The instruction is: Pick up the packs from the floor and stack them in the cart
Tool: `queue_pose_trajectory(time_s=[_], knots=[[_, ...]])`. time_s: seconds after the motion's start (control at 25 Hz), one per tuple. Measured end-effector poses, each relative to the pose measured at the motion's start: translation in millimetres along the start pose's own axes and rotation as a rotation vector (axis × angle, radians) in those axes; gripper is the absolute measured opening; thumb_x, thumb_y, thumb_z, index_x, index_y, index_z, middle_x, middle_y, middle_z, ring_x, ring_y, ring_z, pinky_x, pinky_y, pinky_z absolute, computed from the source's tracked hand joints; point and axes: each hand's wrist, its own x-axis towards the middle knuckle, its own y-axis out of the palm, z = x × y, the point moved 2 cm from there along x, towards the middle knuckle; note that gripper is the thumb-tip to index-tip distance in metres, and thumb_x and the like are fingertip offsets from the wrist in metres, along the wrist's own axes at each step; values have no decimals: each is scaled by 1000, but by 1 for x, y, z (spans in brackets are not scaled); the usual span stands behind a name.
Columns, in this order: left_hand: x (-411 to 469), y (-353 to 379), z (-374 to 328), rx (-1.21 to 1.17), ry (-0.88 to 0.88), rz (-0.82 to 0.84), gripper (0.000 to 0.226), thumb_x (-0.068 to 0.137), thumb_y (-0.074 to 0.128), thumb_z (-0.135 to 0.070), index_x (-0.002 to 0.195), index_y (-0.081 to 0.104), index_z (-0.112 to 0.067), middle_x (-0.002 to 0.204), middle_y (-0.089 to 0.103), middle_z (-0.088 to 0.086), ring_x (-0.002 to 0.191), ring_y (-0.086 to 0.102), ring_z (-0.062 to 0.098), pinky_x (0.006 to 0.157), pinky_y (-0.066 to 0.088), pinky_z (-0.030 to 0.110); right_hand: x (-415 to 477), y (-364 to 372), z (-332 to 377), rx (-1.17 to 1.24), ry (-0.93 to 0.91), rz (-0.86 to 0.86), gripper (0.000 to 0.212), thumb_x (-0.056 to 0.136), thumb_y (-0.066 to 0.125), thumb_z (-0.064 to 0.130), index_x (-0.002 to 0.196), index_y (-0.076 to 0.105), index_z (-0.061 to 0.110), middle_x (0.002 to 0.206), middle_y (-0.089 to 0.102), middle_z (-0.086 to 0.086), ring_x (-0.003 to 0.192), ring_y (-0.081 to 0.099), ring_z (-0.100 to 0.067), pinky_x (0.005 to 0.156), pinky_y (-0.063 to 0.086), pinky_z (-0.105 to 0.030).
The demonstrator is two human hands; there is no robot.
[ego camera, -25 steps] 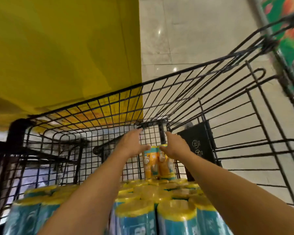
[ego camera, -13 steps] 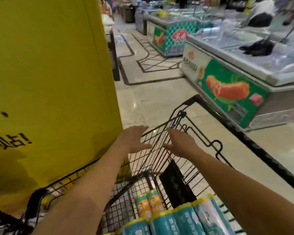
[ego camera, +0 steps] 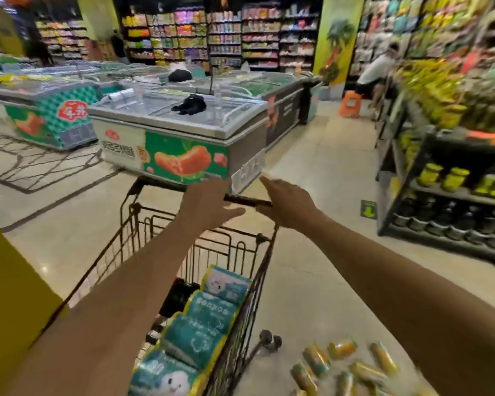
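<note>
A black wire cart [ego camera: 265, 252] stands in front of me, with teal and yellow packs [ego camera: 209, 315] lined up inside along its right wall. Several small yellow and orange packs [ego camera: 340, 364] lie scattered on the floor to the right of the cart, near its wheel [ego camera: 270, 340]. My left hand [ego camera: 212, 207] and my right hand [ego camera: 289, 202] hover above the far end of the cart, palms facing each other. Fingers on both are straight and neither holds anything.
A chest freezer [ego camera: 180, 138] with a green and orange front stands just beyond the cart. Dark shelves with jars [ego camera: 446, 195] line the right side. A yellow pillar [ego camera: 15, 295] is at my left. A person [ego camera: 375, 72] sits far back in the aisle.
My hands let go of a yellow pack set down deep in the cart and lifted out empty. The view swung up from the cart's inside to the shop floor.
</note>
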Motion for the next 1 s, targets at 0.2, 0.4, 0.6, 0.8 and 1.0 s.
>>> queue_pose_trajectory(time_s=[0.2,0.4,0.6,0.8,1.0], knots=[[11,11,-121,-107,210,-13,82,81,55,-65,144,35,-18,140,48,9,128,44,29,104,38,42,-91,-39,-110,-65,301,-54,67,92,54,47,145,28,15,123,56,-11,110,56,-32,83,46,-38],[11,48,-225,-133,328,114,89,84,50,-67,152,19,-18,152,33,7,136,35,28,109,30,40,-185,-37,-199,-53,568,-11,65,91,55,47,141,33,12,129,54,-12,115,53,-32,85,46,-39],[-1,124,-316,-197,340,279,89,85,49,-65,152,17,-17,152,33,7,133,38,28,104,35,39,-271,8,-282,38,795,102,61,92,54,46,139,35,12,126,53,-13,116,51,-33,90,44,-40],[-26,240,-359,-205,176,482,89,87,46,-65,152,14,-14,151,33,8,134,37,26,105,35,37,-314,101,-340,175,912,256,58,93,51,45,138,36,13,128,53,-11,118,50,-30,89,42,-37],[-52,397,-363,-169,41,617,90,88,45,-63,151,11,-8,151,31,10,135,35,26,106,30,34,-347,255,-370,306,1032,456,62,95,45,46,144,28,12,134,48,-9,123,47,-27,92,41,-36]])
